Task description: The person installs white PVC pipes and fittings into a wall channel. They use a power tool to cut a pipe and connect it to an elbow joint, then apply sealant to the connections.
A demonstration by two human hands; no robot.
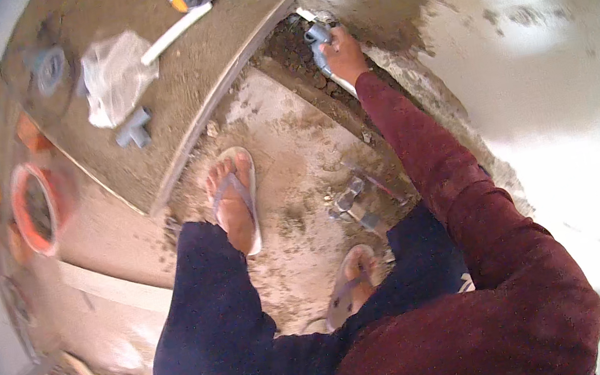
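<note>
Fingers of the bare right hand (346, 53) are gripping a grey plastic pipe fitting (319, 33) inside the narrow, dark-soil trench (297, 55); left hand not showing.

Work looks partway: fitting and white plastic pipe (344, 86) are lying in the trench, seemingly lined up, joint uncertain behind the hand; the run is lying uncovered, and a loose grey plastic tee (135, 129) is resting well left of the trench, unused. Fitting's long axis seems to be following the trench, one round mouth apparently facing its left side.
</note>
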